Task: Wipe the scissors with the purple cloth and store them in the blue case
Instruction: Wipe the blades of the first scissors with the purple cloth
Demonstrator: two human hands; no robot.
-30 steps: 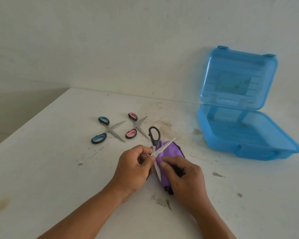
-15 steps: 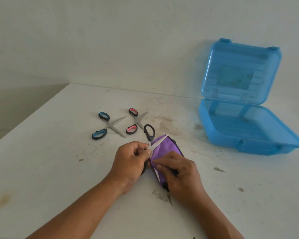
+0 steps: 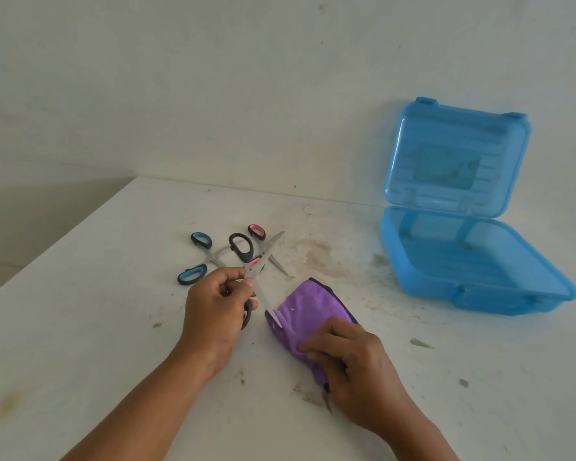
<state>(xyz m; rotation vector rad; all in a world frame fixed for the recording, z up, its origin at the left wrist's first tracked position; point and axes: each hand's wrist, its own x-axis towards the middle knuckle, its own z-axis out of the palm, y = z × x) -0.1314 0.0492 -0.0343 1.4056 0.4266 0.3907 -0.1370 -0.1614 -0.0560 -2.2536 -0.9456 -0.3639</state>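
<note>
we've got L hand [image 3: 213,304] pinching black scissors [image 3: 266,301] – blades spread, lower tip on purple cloth [image 3: 308,314] | R hand [image 3: 350,364] grips its near end, we think | blue case [image 3: 429,287] off right – R closer

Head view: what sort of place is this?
Probably a plain, makeshift workbench rather than a kitchen or shop: a stained white tabletop pushed against a plain off-white wall, with small blue-handled metal scissors, a folded purple cloth and an open translucent blue plastic case laid out.
</note>
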